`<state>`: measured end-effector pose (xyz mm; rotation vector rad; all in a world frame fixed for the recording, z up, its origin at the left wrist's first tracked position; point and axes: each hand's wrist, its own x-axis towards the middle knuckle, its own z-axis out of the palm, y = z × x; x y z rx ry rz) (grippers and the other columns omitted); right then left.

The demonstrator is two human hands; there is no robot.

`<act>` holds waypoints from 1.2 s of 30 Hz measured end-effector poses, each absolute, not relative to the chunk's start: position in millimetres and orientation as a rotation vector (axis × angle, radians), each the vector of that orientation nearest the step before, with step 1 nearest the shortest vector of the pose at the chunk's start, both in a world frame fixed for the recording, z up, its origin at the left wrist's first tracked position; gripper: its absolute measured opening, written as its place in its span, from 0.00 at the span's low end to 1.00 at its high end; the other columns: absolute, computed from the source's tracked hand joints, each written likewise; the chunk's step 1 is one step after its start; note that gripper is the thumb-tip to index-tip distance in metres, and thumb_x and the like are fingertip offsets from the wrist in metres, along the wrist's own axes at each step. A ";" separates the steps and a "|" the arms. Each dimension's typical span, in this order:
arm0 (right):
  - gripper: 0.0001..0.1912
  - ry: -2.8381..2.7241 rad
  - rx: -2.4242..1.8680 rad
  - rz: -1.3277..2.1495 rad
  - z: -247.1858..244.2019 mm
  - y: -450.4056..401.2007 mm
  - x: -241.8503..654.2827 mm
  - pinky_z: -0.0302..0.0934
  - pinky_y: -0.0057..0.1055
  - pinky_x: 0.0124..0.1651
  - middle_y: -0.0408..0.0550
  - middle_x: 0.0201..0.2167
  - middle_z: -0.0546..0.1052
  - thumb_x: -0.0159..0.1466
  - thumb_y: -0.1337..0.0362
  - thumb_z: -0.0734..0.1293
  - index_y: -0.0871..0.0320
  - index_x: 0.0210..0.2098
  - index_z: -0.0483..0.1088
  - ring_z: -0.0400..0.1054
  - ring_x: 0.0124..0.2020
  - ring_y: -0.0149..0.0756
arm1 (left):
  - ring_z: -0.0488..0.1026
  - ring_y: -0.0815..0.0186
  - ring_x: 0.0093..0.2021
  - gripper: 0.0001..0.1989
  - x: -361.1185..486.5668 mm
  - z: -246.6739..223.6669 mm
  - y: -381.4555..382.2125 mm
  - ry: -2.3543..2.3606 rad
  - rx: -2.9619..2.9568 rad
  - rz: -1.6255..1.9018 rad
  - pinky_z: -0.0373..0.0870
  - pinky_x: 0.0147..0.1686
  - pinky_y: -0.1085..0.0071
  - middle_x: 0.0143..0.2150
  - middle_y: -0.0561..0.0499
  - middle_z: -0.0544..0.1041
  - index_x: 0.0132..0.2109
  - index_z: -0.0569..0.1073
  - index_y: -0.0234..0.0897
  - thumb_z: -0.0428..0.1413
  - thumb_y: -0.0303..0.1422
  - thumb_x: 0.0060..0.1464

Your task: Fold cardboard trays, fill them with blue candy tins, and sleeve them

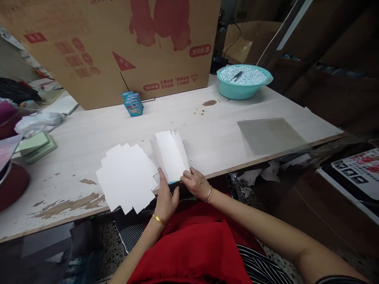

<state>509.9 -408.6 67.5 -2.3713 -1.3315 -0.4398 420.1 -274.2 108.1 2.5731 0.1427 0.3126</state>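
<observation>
A white card carton blank, its long sides partly folded up, lies at the table's front edge. A strip of blue shows at its near end. My right hand pinches the near right corner of this blank. Against its left side rests my left hand, fingers stretched out and thumb apart. To the left, a fanned stack of flat white card blanks overhangs the front edge a little. Farther back stands a small group of blue printed packets.
A large cardboard box stands along the back. At the back right is a turquoise basin full of small pale pieces, with a dark tool on top. A translucent sheet lies at right. A green stapler-like object sits at left.
</observation>
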 end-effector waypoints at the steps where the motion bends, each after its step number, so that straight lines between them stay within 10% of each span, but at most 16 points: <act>1: 0.14 -1.343 -2.379 -0.441 69.5 -407.3 510.8 0.57 0.35 0.32 0.52 0.29 0.69 0.67 0.68 0.58 0.59 0.30 0.72 0.58 0.33 0.40 | 0.50 0.53 0.67 0.41 421.7 116.7 -273.2 0.114 2.620 0.391 0.58 0.61 0.51 0.67 0.31 0.50 0.67 0.28 0.32 0.48 0.29 0.58; 6: 0.16 -1.334 -2.409 -0.453 68.6 -404.0 512.7 0.55 0.34 0.30 0.52 0.28 0.68 0.66 0.72 0.56 0.60 0.28 0.70 0.57 0.32 0.40 | 0.74 0.53 0.47 0.16 449.2 154.0 -280.5 -0.182 3.033 -0.334 0.71 0.46 0.57 0.45 0.37 0.75 0.48 0.69 0.31 0.42 0.22 0.58; 14: 0.24 -0.937 -1.873 -0.339 70.4 -422.5 505.6 0.64 0.42 0.51 0.61 0.60 0.57 0.66 0.65 0.58 0.58 0.60 0.52 0.57 0.57 0.44 | 0.76 0.54 0.42 0.10 499.7 162.3 -278.7 -0.205 3.027 -0.868 0.71 0.39 0.63 0.40 0.40 0.78 0.40 0.75 0.34 0.50 0.27 0.53; 22: 0.25 -0.679 -1.893 0.062 77.2 -397.8 538.3 0.60 0.39 0.57 0.56 0.52 0.66 0.67 0.59 0.56 0.58 0.63 0.54 0.61 0.55 0.41 | 0.75 0.60 0.37 0.09 526.1 160.8 -270.1 -0.244 2.939 -1.085 0.68 0.46 0.61 0.35 0.50 0.80 0.36 0.76 0.39 0.56 0.26 0.44; 32: 0.42 -0.950 -2.508 0.270 105.6 -430.4 583.4 0.62 0.31 0.34 0.50 0.50 0.71 0.59 0.77 0.54 0.48 0.68 0.36 0.70 0.35 0.36 | 0.74 0.62 0.39 0.16 515.0 178.4 -287.7 -0.408 2.837 -0.445 0.69 0.41 0.67 0.41 0.46 0.78 0.45 0.73 0.38 0.45 0.39 0.61; 36: 0.45 -1.209 -2.661 0.147 112.1 -445.8 588.9 0.61 0.31 0.31 0.52 0.54 0.70 0.57 0.79 0.55 0.51 0.68 0.32 0.71 0.35 0.37 | 0.65 0.56 0.57 0.21 562.8 182.1 -240.8 -0.394 2.927 0.159 0.61 0.55 0.60 0.56 0.39 0.70 0.57 0.66 0.34 0.44 0.39 0.62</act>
